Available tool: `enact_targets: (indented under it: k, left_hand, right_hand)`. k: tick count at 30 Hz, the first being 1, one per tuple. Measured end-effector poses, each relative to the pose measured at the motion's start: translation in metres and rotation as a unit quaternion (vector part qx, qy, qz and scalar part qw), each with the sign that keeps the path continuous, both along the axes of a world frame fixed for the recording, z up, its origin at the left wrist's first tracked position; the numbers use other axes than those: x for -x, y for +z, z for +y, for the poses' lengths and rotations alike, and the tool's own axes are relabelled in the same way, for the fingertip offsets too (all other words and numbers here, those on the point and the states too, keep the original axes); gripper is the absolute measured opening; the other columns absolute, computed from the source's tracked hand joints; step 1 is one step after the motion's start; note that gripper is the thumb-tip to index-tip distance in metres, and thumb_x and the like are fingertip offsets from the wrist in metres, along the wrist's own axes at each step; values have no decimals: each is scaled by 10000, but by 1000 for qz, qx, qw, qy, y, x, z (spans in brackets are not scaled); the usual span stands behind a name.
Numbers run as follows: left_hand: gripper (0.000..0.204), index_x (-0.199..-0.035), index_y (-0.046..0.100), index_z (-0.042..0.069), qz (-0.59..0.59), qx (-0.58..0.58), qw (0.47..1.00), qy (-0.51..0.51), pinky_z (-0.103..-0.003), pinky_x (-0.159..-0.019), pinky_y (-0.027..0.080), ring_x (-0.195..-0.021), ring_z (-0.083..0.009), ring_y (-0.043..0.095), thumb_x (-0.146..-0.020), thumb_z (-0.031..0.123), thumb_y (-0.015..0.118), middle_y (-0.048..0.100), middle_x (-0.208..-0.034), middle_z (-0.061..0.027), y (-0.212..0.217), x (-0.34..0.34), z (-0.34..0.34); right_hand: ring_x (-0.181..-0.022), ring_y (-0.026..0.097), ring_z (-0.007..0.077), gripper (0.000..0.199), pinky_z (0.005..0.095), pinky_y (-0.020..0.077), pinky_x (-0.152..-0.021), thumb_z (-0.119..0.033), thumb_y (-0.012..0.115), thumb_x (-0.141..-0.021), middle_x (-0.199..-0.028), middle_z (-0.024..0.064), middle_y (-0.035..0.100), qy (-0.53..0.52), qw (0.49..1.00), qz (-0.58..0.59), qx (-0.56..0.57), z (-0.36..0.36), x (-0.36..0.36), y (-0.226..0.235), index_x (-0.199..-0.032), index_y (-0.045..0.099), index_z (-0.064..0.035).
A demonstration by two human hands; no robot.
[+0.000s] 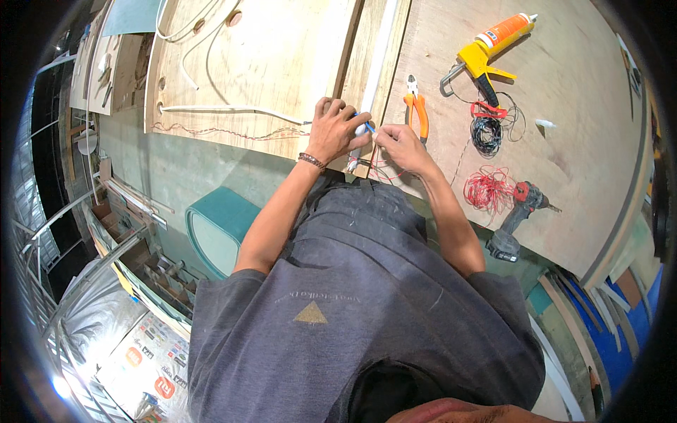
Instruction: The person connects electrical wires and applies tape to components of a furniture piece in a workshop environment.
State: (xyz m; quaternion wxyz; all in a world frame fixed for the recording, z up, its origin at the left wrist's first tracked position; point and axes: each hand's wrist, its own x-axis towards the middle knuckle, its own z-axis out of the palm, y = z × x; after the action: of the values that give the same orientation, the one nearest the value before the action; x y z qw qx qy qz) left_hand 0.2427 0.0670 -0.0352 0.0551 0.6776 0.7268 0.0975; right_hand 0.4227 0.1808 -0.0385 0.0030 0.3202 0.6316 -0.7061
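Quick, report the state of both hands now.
Left hand: curled beside a slim blue item; whether it grips it cannot be told.
Right hand: closed, apparently pinching thin wire.

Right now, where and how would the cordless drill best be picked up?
Probably around its handle, coming from the near side: the drill lies on its side, battery nearest the wearer, bit pointing right, clear of that approach.

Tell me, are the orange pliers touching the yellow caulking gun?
Apart: the head view shows bare board between the pliers and the caulking gun.
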Motion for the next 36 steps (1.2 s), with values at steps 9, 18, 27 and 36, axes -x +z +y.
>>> enact_targets:
  k: [9,18,27,36]
  left_hand:
    - [692,-1393,544,132,-28,-19,999,29,-468,-1158,252,-1245,-203,533,-834,503,713,603,-1231,-54,-4,-1,-30]
    - [631,-1312,579,135,-10,-29,998,48,-495,-1132,270,-1110,-187,574,-843,546,674,620,-1130,-29,-9,-6,-25]
    - [522,-1279,606,216,-28,-54,998,9,-479,-1105,330,-1077,-216,577,-823,456,688,623,-1136,-22,-13,-8,-21]
    - [432,-1191,646,234,6,-20,999,-32,-439,-1025,392,-981,-212,566,-781,325,751,594,-1027,5,-3,0,-4]
  right_hand:
    - [-659,654,200,389,349,494,-644,-360,615,-877,-655,126,650,59,993,-105,-19,2,13,3,-850,704,18]
    - [-695,669,289,414,397,503,-684,-389,597,-874,-693,177,664,29,993,-81,-83,-4,22,-2,-864,725,4]
    - [-639,624,222,431,377,485,-643,-349,533,-877,-642,155,624,7,995,-85,-48,-19,29,-8,-861,736,31]
    - [-616,575,196,424,374,459,-626,-320,510,-879,-613,141,577,-28,997,-67,-24,-19,26,3,-890,765,18]
